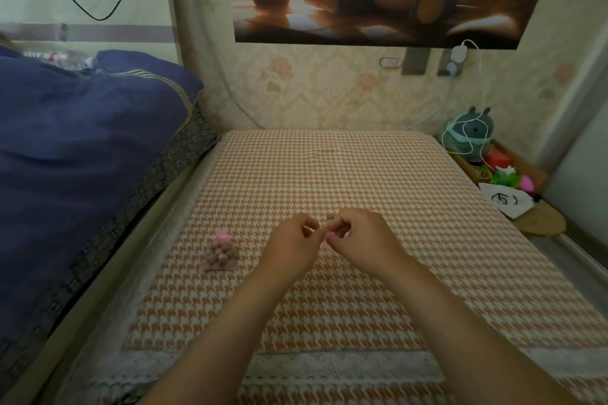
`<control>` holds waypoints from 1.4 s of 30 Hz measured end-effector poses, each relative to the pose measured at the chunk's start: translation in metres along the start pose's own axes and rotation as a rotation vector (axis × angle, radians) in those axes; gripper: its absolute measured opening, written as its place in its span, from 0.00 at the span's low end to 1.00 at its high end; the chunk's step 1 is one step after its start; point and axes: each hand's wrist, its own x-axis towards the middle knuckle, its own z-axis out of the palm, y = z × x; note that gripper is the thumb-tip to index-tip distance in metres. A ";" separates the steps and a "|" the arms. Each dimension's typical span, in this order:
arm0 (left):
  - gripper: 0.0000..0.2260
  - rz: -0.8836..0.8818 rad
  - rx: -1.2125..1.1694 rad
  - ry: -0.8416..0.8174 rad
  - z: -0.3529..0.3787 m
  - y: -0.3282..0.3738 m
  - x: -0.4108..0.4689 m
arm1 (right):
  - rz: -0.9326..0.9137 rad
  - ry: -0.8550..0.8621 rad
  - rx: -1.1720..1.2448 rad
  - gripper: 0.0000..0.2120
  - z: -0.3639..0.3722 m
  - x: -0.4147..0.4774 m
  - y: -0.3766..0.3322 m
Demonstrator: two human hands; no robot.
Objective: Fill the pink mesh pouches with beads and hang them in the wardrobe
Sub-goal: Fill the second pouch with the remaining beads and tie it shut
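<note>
A filled pink mesh pouch (221, 253) with brown beads and a pink bow on top lies on the houndstooth table cover (345, 174), left of my hands. My left hand (291, 245) and my right hand (357, 237) meet above the middle of the table. Both pinch a second small pink pouch (329, 228), mostly hidden between the fingertips, with a brownish bit showing at its top. Whether it holds beads is hidden.
A bed with a dark blue quilt (82, 141) runs along the left. At the right sits a tray (513, 171) holding a teal plush toy (470, 133), coloured items and a white cloth bag (505, 202). A white cable (473, 92) hangs from a wall charger.
</note>
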 end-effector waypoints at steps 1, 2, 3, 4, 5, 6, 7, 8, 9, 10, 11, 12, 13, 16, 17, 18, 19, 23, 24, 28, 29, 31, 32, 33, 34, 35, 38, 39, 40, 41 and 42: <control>0.07 -0.032 -0.047 -0.004 0.000 -0.001 0.002 | 0.005 -0.003 0.011 0.06 0.000 0.001 0.000; 0.06 -0.068 -0.119 -0.019 -0.001 -0.002 0.004 | 0.012 -0.004 0.026 0.06 0.000 0.001 0.000; 0.05 -0.102 -0.192 -0.045 -0.002 -0.003 0.006 | 0.021 -0.009 0.040 0.06 -0.001 0.002 0.001; 0.05 -0.120 -0.247 -0.073 -0.003 -0.004 0.007 | 0.026 -0.016 0.060 0.05 -0.002 0.003 0.002; 0.05 -0.124 -0.279 -0.095 -0.005 -0.004 0.008 | 0.031 -0.029 0.084 0.05 -0.002 0.003 0.002; 0.04 -0.125 -0.299 -0.106 -0.006 -0.004 0.008 | 0.043 -0.048 0.118 0.04 -0.003 0.004 0.002; 0.04 -0.129 -0.315 -0.107 -0.007 -0.004 0.008 | 0.066 -0.076 0.158 0.03 -0.004 0.005 0.001; 0.03 -0.141 -0.327 -0.102 -0.009 -0.004 0.009 | 0.091 -0.111 0.203 0.01 -0.006 0.006 0.000; 0.04 -0.154 -0.328 -0.093 -0.009 -0.004 0.011 | 0.112 -0.143 0.240 0.03 -0.008 0.007 -0.001; 0.04 -0.164 -0.316 -0.082 -0.010 -0.004 0.012 | 0.138 -0.168 0.277 0.05 -0.010 0.007 -0.003; 0.05 -0.169 -0.298 -0.070 -0.010 -0.004 0.014 | 0.166 -0.183 0.303 0.06 -0.011 0.008 -0.004; 0.06 -0.166 -0.281 -0.061 -0.011 -0.003 0.015 | 0.187 -0.188 0.317 0.06 -0.012 0.009 -0.004; 0.07 -0.150 -0.262 -0.056 -0.011 -0.002 0.015 | 0.202 -0.190 0.321 0.05 -0.013 0.010 -0.004; 0.10 0.012 -0.022 -0.030 -0.008 -0.002 0.012 | 0.267 -0.234 0.328 0.02 -0.013 0.012 -0.003; 0.11 0.077 0.081 -0.016 -0.007 -0.002 0.011 | 0.285 -0.258 0.325 0.03 -0.013 0.013 -0.002; 0.11 0.129 0.158 -0.010 -0.006 -0.001 0.010 | 0.296 -0.277 0.312 0.03 -0.013 0.013 -0.002; 0.11 0.164 0.202 -0.016 -0.005 0.000 0.010 | 0.301 -0.284 0.295 0.03 -0.013 0.013 -0.002; 0.11 0.210 0.225 -0.044 -0.002 0.003 0.007 | 0.353 -0.238 0.296 0.03 -0.011 0.015 0.002; 0.10 0.199 0.210 -0.045 -0.003 0.003 0.006 | 0.358 -0.222 0.313 0.05 -0.011 0.015 0.003; 0.07 0.136 0.198 -0.075 -0.006 0.005 0.008 | 0.287 -0.217 0.323 0.04 -0.013 0.014 0.004; 0.06 0.132 0.217 -0.077 -0.006 0.005 0.009 | 0.262 -0.217 0.314 0.04 -0.013 0.013 0.003; 0.05 0.134 0.267 -0.057 -0.007 0.005 0.010 | 0.208 -0.215 0.243 0.05 -0.013 0.012 0.002; 0.06 0.129 0.282 -0.039 -0.008 0.005 0.010 | 0.182 -0.211 0.172 0.06 -0.012 0.012 0.002; 0.07 0.119 0.293 -0.022 -0.008 0.004 0.010 | 0.157 -0.206 0.100 0.05 -0.012 0.012 0.001; 0.08 0.103 0.301 -0.007 -0.008 0.003 0.011 | 0.135 -0.199 0.038 0.04 -0.013 0.012 0.001; 0.09 0.083 0.300 0.007 -0.008 0.002 0.012 | 0.118 -0.193 -0.007 0.03 -0.014 0.012 0.000; 0.09 0.042 0.248 0.045 -0.007 -0.001 0.012 | 0.099 -0.166 -0.122 0.04 -0.014 0.012 -0.002; 0.09 0.046 0.239 0.044 -0.005 -0.001 0.012 | 0.114 -0.149 -0.141 0.05 -0.012 0.012 -0.003; 0.07 0.056 0.227 0.039 -0.004 -0.001 0.011 | 0.146 -0.132 -0.113 0.05 -0.009 0.013 -0.003; 0.06 0.063 0.202 0.030 -0.003 -0.001 0.011 | 0.191 -0.124 -0.034 0.04 -0.006 0.013 -0.004; 0.06 0.066 0.171 0.020 -0.002 -0.001 0.011 | 0.237 -0.130 0.059 0.03 -0.003 0.014 -0.003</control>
